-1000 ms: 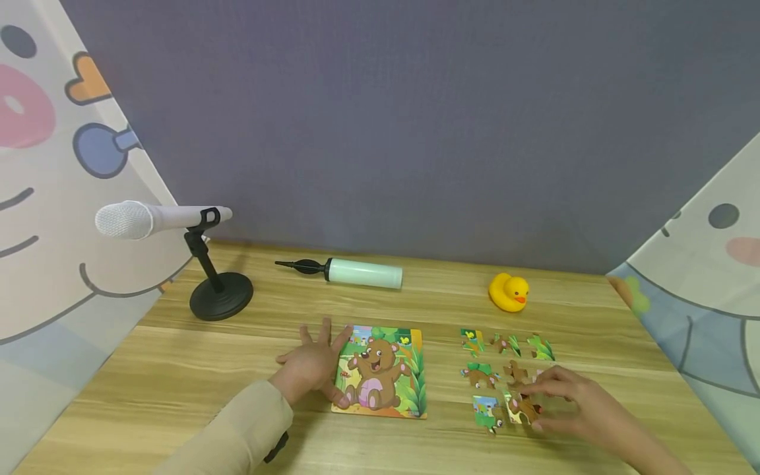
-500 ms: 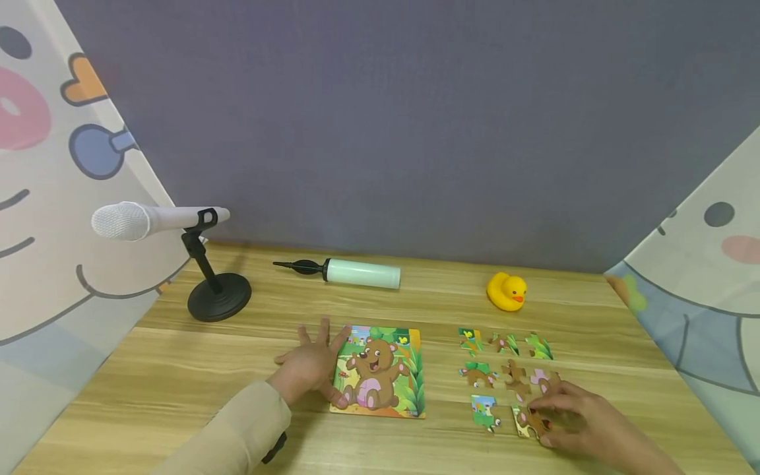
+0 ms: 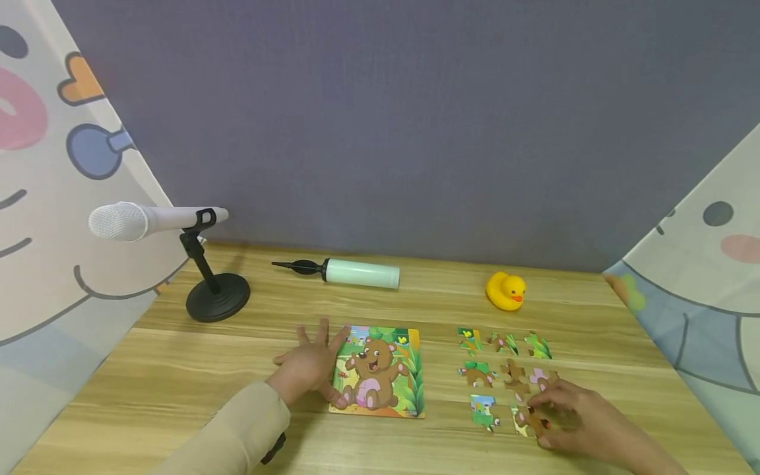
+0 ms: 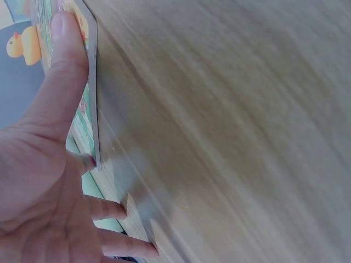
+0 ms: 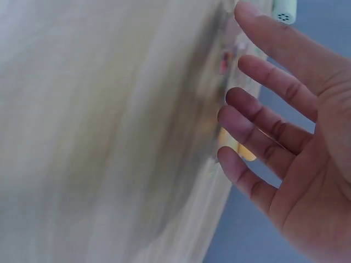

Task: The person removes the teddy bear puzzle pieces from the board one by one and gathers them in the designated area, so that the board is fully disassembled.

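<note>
A square bear-picture puzzle board lies flat in the middle of the table. My left hand rests along its left edge, fingers spread, with the thumb on the lower left corner. The left wrist view shows that thumb lying on the printed face. Over on the right, my right hand has thumb and index finger at the edges of a brown jigsaw piece, low over the table; its right part is hidden. A blue and green jigsaw piece lies just left of it.
Several loose jigsaw pieces lie in rows beyond my right hand. A yellow rubber duck sits behind them. Farther back lies a pale green hand pump. A white microphone is on a black stand at left.
Over the past second my right hand has brought the brown jigsaw piece nearer to me and slightly right, uncovering the pieces behind it. It has barely moved since half a second ago. My left hand stays put.
</note>
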`<state>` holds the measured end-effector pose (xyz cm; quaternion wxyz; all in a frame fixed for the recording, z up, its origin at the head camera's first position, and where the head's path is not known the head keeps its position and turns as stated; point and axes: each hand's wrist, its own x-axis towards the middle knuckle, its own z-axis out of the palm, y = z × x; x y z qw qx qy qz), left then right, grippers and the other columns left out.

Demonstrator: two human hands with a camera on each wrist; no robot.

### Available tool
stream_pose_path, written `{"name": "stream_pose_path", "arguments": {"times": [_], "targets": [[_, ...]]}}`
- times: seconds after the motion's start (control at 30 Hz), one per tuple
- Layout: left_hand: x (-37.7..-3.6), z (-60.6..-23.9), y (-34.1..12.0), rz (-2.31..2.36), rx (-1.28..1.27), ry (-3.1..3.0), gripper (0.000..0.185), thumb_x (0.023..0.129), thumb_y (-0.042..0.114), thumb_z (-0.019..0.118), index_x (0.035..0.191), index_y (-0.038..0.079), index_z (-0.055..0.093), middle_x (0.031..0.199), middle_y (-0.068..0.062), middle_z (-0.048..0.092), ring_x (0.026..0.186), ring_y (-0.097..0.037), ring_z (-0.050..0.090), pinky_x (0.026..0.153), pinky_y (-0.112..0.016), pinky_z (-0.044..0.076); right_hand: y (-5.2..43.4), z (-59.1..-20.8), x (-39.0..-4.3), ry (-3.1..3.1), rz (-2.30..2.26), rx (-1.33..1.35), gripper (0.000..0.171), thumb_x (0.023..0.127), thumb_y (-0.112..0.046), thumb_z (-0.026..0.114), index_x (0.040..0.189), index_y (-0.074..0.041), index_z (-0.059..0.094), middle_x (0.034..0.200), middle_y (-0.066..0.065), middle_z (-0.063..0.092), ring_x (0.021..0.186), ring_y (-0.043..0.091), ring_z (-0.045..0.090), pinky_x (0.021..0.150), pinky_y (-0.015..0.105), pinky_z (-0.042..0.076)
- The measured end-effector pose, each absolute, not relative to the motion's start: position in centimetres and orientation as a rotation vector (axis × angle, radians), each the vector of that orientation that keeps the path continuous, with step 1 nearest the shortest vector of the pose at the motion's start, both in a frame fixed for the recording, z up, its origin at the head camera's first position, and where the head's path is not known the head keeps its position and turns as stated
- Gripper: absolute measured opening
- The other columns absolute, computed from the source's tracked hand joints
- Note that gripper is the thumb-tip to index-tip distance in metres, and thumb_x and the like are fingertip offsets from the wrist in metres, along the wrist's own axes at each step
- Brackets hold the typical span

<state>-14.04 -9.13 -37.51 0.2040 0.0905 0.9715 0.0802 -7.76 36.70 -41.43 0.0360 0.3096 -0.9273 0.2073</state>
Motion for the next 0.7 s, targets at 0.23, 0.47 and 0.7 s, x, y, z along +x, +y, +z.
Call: {"name": "stream_pose_path", "arguments": {"times": [0.23,0.47,0.7], "targets": [[-14.0,-37.4,-9.1,0.229,0.254,2.707,0.133,0.054,0.048,0.096,0.161,0.014,0.025,0.163,-0.032,0.013,0.139,-0.070,0.013,0.075,-0.086,0.041,34.2,-39.8,-8.4,-2.765,0.875,0.898,0.037,0.081,-0.012,0.086,0.114,-0.020,0.072,0.103,-0.011,0.069,0.083,0.004,0.058,0.062,0.024,0.051],[-14.0,-37.4,-9.0,0.231,0.253,2.700,0.133,0.054,0.048,0.096,0.161,0.014,0.025,0.164,-0.032,0.012,0.140,-0.070,0.012,0.076,-0.086,0.040,30.8,-39.3,-9.2,-2.768,1.103,0.842,0.031,0.087,-0.013,0.081,0.116,-0.011,0.071,0.100,-0.005,0.069,0.083,0.010,0.060,0.066,0.026,0.054],[-14.0,-37.4,-9.0,0.224,0.253,2.700,0.132,0.055,0.048,0.095,0.161,0.013,0.025,0.164,-0.032,0.012,0.140,-0.069,0.013,0.076,-0.086,0.041,27.2,-38.9,-9.5,-2.858,1.262,0.789,0.029,0.093,-0.028,0.076,0.119,-0.017,0.071,0.106,-0.004,0.068,0.092,0.015,0.060,0.073,0.026,0.056]]}}
